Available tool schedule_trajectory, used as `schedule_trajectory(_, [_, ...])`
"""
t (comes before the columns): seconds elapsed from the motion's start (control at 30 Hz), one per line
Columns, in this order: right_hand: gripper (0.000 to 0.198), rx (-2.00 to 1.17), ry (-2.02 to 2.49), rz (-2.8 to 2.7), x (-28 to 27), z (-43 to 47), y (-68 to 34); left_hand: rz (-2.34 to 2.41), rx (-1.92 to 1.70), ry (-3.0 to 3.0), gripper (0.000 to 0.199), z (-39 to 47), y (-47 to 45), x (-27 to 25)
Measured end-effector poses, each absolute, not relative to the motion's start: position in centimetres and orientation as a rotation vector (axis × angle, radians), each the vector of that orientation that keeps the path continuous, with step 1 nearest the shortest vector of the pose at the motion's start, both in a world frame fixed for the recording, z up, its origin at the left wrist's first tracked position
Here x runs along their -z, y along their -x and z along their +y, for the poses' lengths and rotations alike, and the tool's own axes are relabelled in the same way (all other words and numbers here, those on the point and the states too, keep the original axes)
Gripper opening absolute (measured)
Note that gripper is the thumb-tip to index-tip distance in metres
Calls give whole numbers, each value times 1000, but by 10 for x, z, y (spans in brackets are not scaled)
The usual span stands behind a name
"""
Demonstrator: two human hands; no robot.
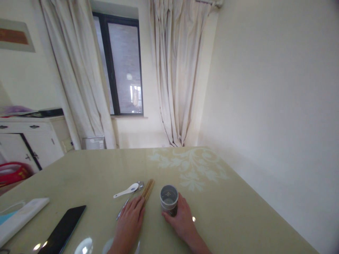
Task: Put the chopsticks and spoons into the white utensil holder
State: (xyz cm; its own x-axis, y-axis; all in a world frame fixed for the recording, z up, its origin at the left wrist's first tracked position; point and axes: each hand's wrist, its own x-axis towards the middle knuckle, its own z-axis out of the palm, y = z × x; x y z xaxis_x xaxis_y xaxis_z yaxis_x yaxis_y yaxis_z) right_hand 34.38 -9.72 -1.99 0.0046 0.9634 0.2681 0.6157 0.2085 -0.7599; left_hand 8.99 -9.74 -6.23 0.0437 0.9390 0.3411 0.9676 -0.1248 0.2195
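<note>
— Cup (168, 199) position relative to the hands?
— Upright on the table (238, 211), near its front edge. Right hand (181, 218) wraps it from the near side, fingers curled against the wall, thumb on the left of it. Mouth of the cup open; holes show in its bottom.
— Left hand (130, 220)?
— Flat on the table, fingers pressed together, tips resting on the near end of a bundle of chopsticks (147, 189). Chopsticks lie just left of the cup, not touching it.
— Other things close by?
— White spoon (126, 191) and a metal spoon (129, 201) just left of the chopsticks, partly under the left fingertips. Dark phone (63, 231) further left, face down or screen off, cannot tell. White box (22, 217) at the left edge. Nothing between the hands.
— Surface and room?
— Pale green glossy top with a white flower pattern (189, 169) beyond the cup. Behind: window (122, 67) between cream curtains (177, 70), white cabinet (29, 141) at left, bare wall (278, 88) at right.
</note>
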Motion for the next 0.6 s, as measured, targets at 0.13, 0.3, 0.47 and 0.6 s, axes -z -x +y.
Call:
schedule_trajectory(0.13, [75,-647,1437,-1753,26,-103,-350,-1988,750,2223,47,-96,-86,65])
schedule_trajectory(0.3, [84,-689,1451,-1776,21,-108,-353,-2013,810,2232,38,-102,-91,54])
schedule_trajectory(0.47, [76,-749,1472,-1759,16,-116,-351,-2085,852,2263,25,-109,-98,46])
schedule_trajectory(0.6, [74,-748,1431,-1776,16,-124,-346,-2097,951,2186,25,-110,-98,49])
